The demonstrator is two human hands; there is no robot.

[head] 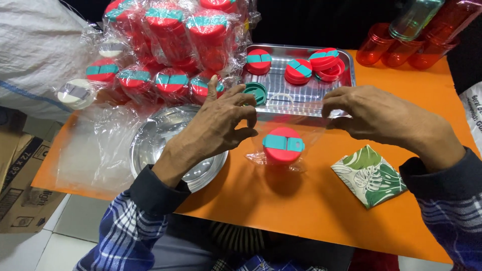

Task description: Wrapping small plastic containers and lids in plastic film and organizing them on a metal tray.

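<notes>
Bagging a red lidded cup in clear plastic

Holding the mouth of a clear plastic bag (288, 118) stretched between them, both hands work over the orange table top (281, 211). The left hand (218, 125) pinches the bag's left edge with thumb and forefinger, its other fingers fanned loose; the right hand (374, 113) grips the right edge in a narrow pinch. Inside the bag, standing upright on the table between the hands and a little nearer the body, sits the round red plastic cup with a teal flip lid (283, 144).

To do this well, I judge that the film should be kept taut and even at both edges, so that the bag neither creases nor tips the cup. Both pinches should sit level, close to the rim of the film.

Just behind the bag lies a rectangular steel tray (301, 93) of loose red lids. A round steel bowl (165, 135) rests under the left wrist, a folded leaf-print cloth (369, 175) lies near the right forearm, and bagged red cups (181, 35) are stacked behind.
</notes>
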